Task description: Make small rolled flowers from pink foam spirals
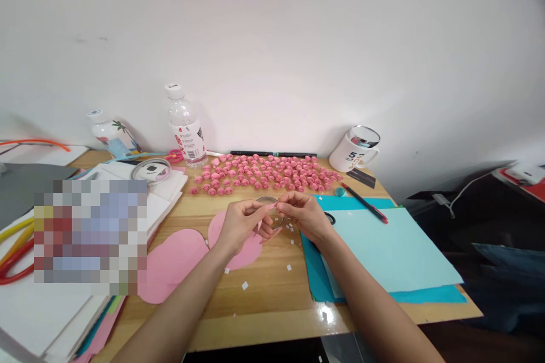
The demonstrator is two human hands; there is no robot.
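While left hand (243, 220) and right hand (307, 216) pinch pink paper (275, 206), rosettes (290, 172) beyond, mug (346, 152) behind

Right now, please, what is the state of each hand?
Left hand: closed, pinching a small pink paper piece.
Right hand: closed, apparently pinching the same piece.

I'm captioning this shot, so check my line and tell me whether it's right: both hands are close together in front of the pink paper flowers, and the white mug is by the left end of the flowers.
Not quite: the head view shows the white mug by the right end of the pink paper flowers. The left hand and right hand are indeed close together in front of them.
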